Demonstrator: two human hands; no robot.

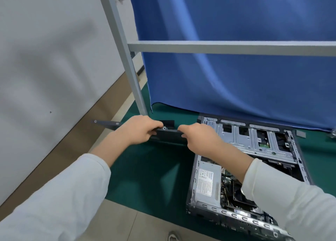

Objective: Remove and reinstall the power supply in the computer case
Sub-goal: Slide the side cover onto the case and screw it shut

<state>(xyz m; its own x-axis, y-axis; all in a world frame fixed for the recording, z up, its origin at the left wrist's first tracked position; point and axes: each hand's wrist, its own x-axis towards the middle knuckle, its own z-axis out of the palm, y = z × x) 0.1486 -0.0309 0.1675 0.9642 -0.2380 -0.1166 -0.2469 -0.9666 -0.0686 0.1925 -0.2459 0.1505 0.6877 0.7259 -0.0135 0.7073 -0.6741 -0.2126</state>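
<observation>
Two hands grip one dark side panel (pixel 168 131) held edge-on above the green mat (pixel 151 175): my left hand (pixel 138 129) curls its fingers over the panel's top edge, and my right hand (pixel 197 137) pinches the same edge just beside it. To the right, the open computer case (pixel 254 168) lies flat on the mat, apart from the panel. I see the power supply (pixel 207 184), silver with a label, seated in the case's near left corner. Behind hangs a blue curtain (pixel 236 58) on a grey frame (pixel 218 47).
</observation>
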